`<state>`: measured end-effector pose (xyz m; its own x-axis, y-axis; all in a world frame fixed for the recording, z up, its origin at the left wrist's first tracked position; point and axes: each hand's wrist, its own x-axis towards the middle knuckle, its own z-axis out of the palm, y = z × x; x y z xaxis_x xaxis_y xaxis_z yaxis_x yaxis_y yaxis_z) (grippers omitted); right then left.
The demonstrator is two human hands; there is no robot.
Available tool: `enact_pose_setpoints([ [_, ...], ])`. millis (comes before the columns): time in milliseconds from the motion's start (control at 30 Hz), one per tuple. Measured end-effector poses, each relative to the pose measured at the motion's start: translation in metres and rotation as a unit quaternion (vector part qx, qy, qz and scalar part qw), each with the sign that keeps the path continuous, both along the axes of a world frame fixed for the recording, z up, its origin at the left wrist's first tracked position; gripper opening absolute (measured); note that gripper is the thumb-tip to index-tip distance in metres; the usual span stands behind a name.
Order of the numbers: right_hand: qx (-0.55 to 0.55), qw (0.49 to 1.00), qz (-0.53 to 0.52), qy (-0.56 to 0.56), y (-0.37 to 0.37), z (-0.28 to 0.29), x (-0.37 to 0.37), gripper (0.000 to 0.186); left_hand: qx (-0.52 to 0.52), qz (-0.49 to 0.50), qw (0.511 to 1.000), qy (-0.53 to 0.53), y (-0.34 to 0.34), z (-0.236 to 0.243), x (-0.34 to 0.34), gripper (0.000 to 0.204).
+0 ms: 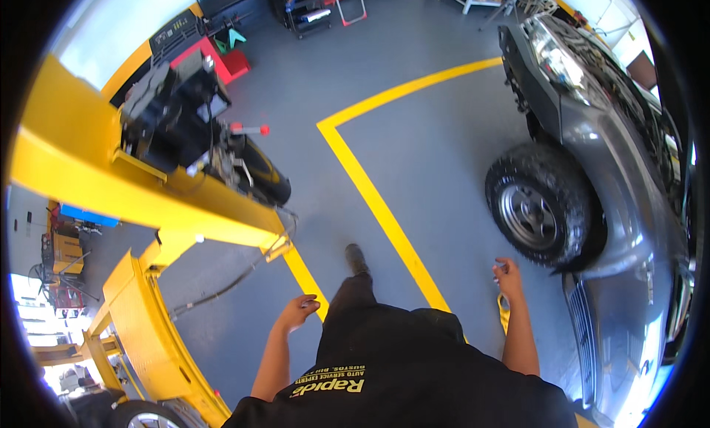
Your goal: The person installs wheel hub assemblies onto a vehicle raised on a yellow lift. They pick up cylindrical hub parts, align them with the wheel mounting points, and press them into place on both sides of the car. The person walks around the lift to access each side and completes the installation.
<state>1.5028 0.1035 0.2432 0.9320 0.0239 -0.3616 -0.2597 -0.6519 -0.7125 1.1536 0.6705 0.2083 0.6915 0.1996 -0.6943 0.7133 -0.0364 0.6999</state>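
My left hand [299, 312] and right hand [508, 278] hang with fingers loosely curled, whether pinching anything I cannot tell, and beyond the right one stands a glossy grey metal car [617, 158], long axis running forward, nose pointing ahead.

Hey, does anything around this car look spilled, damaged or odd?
No obvious spill or damage stands out. The one thing that catches the eye is the dark grey metal car: its engine bay appears uncovered, with parts exposed, unlike an ordinary parked car.
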Motion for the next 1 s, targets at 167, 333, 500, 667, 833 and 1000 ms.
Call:
enact_pose_setpoints([
  [167, 0.040, 0.984, 0.080, 0.156, 0.065, -0.062, 0.078, 0.021, 0.167, 0.040, 0.985, -0.016, 0.123, -0.029, 0.144, 0.048],
  [333, 0.044, 0.953, -0.012, 0.299, 0.134, -0.071, 0.129, 0.026, 0.084, 0.055, 0.990, -0.101, 0.169, 0.002, 0.307, 0.045],
  [500, 0.010, 0.942, 0.045, 0.333, 0.235, -0.090, 0.322, 0.021, 0.000, 0.122, 0.976, -0.178, 0.196, 0.033, 0.470, 0.045],
  [667, -0.030, 0.921, 0.211, 0.326, 0.404, -0.087, 0.634, 0.019, 0.021, 0.346, 0.919, -0.187, 0.232, 0.060, 0.551, 0.042],
  [833, -0.077, 0.930, 0.356, 0.049, 0.755, -0.009, 0.873, 0.020, 0.072, 0.517, 0.832, -0.186, 0.312, 0.088, 0.570, 0.039],
  [1000, -0.039, 0.887, 0.461, -0.003, 1.057, 0.002, 0.861, 0.020, 0.089, 0.659, 0.733, -0.143, 0.407, 0.069, 0.571, 0.038],
])
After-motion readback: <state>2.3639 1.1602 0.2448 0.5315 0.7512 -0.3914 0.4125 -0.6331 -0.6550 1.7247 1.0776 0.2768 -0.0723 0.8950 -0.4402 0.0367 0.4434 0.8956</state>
